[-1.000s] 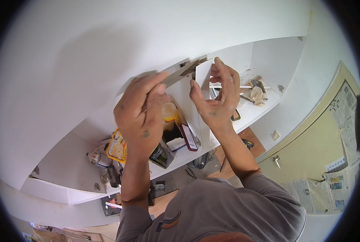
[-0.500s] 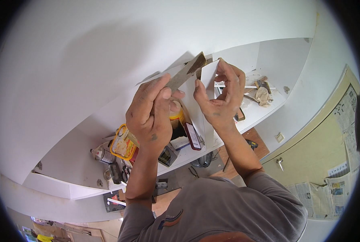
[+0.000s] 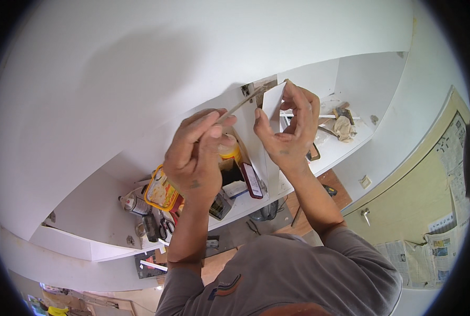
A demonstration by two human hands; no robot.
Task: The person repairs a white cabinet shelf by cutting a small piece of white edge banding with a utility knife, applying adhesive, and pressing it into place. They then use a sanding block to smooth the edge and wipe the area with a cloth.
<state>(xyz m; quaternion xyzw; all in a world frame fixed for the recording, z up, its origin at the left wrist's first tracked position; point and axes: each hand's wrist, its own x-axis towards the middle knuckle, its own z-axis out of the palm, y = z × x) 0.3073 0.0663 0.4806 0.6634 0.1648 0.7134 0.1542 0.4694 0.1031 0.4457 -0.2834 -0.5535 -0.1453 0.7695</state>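
My left hand (image 3: 195,152) is closed on a flat grey metal-looking strip with a dark-stained tip. It shows nearly edge-on now, so the strip (image 3: 240,109) looks like a thin bar pointing up and right. What kind of tool it is, I cannot make out. Between the thumb and fingers of my right hand (image 3: 293,129) stands a small flat white piece (image 3: 273,100), its face toward the left. The strip's tip comes close to the white piece's upper left edge; whether they touch is unclear.
Beneath my hands runs a white shelf compartment (image 3: 235,209) holding a yellow tub (image 3: 162,190), a spray can (image 3: 135,204), scissors (image 3: 166,227), and a dark red-edged phone-like object (image 3: 251,180). A crumpled cloth (image 3: 344,129) lies at the right. A cream door (image 3: 403,210) stands beyond.
My left hand has rolled the strip from showing its broad face to nearly edge-on, its tip slightly lower. My right hand and the white piece are almost unmoved.
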